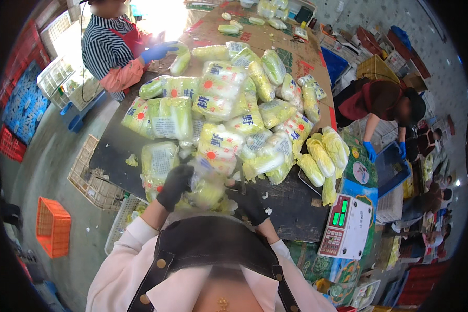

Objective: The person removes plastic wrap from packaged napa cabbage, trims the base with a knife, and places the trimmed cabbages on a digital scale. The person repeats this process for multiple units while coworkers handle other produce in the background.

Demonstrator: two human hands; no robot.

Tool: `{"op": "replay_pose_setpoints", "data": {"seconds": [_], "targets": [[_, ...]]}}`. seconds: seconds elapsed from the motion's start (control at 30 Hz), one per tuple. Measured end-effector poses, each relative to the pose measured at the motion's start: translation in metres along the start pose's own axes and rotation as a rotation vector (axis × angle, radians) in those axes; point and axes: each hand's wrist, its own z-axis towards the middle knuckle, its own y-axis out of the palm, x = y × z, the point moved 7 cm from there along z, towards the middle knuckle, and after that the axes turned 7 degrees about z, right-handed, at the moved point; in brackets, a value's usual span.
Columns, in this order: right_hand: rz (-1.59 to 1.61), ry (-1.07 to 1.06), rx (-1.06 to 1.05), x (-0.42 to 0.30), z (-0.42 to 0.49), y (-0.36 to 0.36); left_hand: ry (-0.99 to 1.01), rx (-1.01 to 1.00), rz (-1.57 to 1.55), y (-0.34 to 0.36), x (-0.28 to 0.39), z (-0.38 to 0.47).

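My left hand (pixel 176 187), in a black glove, grips the side of a clear plastic bag of napa cabbage (pixel 206 189) at the table's near edge. The bag is blurred. My right hand (pixel 250 206), also gloved in black, is closed around what looks like a knife (pixel 240 173), its narrow blade pointing away from me. The right fingertips are close to the bag; whether they touch it is unclear. Just beyond lies a heap of bagged napa cabbages (pixel 218 105) with printed wrapping. Left of the bag sits another wrapped pack (pixel 159 163).
Unwrapped napa cabbages (pixel 319 156) lie on a tray at right, near a digital scale (pixel 347 226). A person in a striped top (pixel 109 50) handles cabbage across the table. Another person (pixel 374 101) bends over a blue crate (pixel 392 169). An orange crate (pixel 54 226) stands on the floor.
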Motion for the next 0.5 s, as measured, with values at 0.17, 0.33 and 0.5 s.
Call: {"op": "replay_pose_setpoints", "data": {"seconds": [0.17,0.33,0.5], "targets": [[-0.309,-0.397,-0.119,-0.036,-0.018,0.018,0.766,-0.172,0.569,0.016,0.07,-0.029],[-0.187,-0.399,0.012,-0.045,-0.006,0.01,1.026,-0.394,0.568,0.057,0.084,-0.052],[0.48,-0.159,-0.045,-0.03,0.002,0.003,0.713,-0.266,0.268,0.026,0.085,-0.024]]}}
